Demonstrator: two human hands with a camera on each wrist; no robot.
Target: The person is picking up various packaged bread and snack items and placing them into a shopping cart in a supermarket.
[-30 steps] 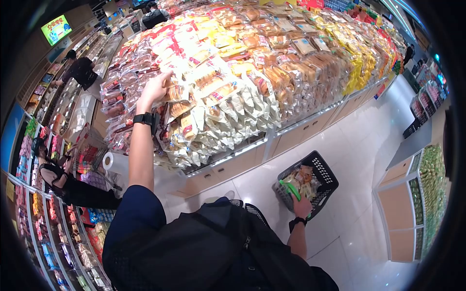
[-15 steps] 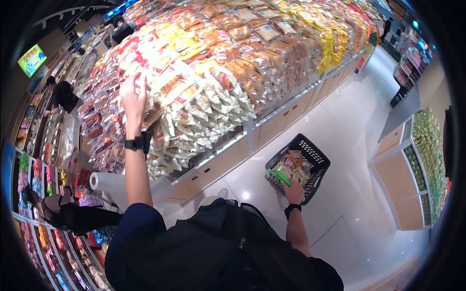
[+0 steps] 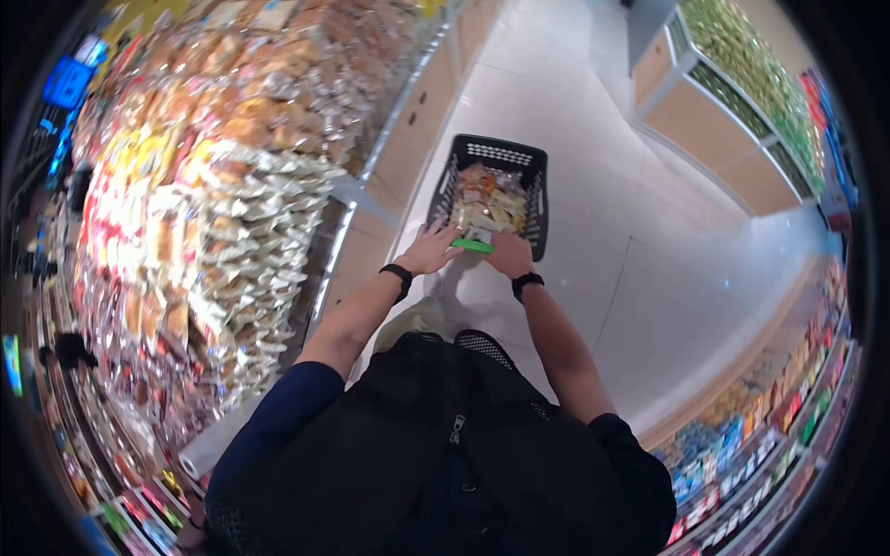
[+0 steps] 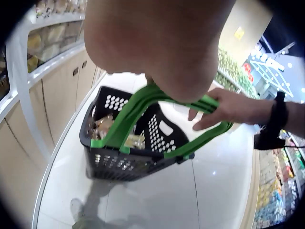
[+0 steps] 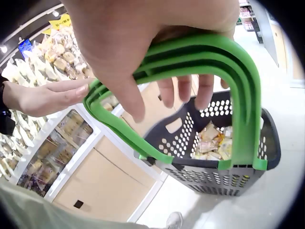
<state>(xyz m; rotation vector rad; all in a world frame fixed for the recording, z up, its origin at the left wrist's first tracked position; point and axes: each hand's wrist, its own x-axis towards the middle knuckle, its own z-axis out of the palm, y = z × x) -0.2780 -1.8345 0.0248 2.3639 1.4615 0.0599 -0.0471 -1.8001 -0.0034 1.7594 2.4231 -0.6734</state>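
A dark grey shopping basket with a green handle hangs in front of the body, with several packaged breads or snacks inside. My right hand grips the handle, its fingers hooked under the green bar in the right wrist view. On the other side, my left hand is at the handle's left corner. Its fingers are extended, and the fingertips touch the green plastic; it holds nothing. Both wrists wear black bands.
To the left stands a big display of bagged bread on wooden cabinets. A plastic bag roll sits at its near corner. Another stand with green goods is at the far right, and snack shelves line the lower right.
My left hand has left the bread display and come down to the basket handle. The view has turned rightward and down. My right hand keeps its grip on the handle.
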